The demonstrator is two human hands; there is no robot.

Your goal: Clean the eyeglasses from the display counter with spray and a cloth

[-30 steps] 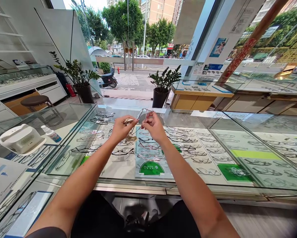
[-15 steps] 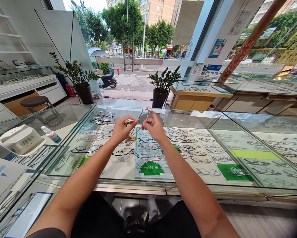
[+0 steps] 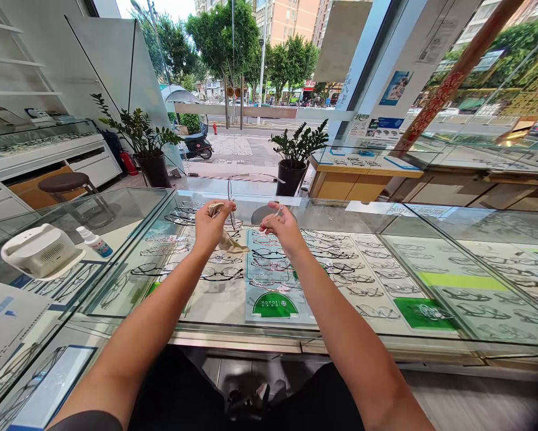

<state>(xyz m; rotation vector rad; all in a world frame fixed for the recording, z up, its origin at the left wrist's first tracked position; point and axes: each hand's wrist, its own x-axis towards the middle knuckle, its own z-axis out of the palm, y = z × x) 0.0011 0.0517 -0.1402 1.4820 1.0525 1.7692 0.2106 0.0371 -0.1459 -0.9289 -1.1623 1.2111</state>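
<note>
Above the glass counter, my left hand [image 3: 212, 224] is closed, pinching a pair of thin-rimmed eyeglasses [image 3: 230, 190] along with a beige cloth [image 3: 231, 244]. The glasses stand on edge, and one temple stretches off to the right. Below the fingers hangs the cloth. My right hand [image 3: 281, 226] is apart from the glasses, its fingers curled round a thin silvery stick-like thing [image 3: 277, 212] too small to name. Beneath both hands, rows of eyeglass frames [image 3: 269, 265] lie in the glass display case [image 3: 197, 331].
At the left of the counter are a white device [image 3: 42, 251] and a small spray bottle [image 3: 93, 241]. A round dark disc [image 3: 263, 214] lies behind my right hand. Two potted plants [image 3: 291, 173] and a stool [image 3: 65, 182] stand beyond the counter.
My left hand has moved left and turned the glasses, so one temple now points right. My right hand has come away from them and its raised finger has curled down.
</note>
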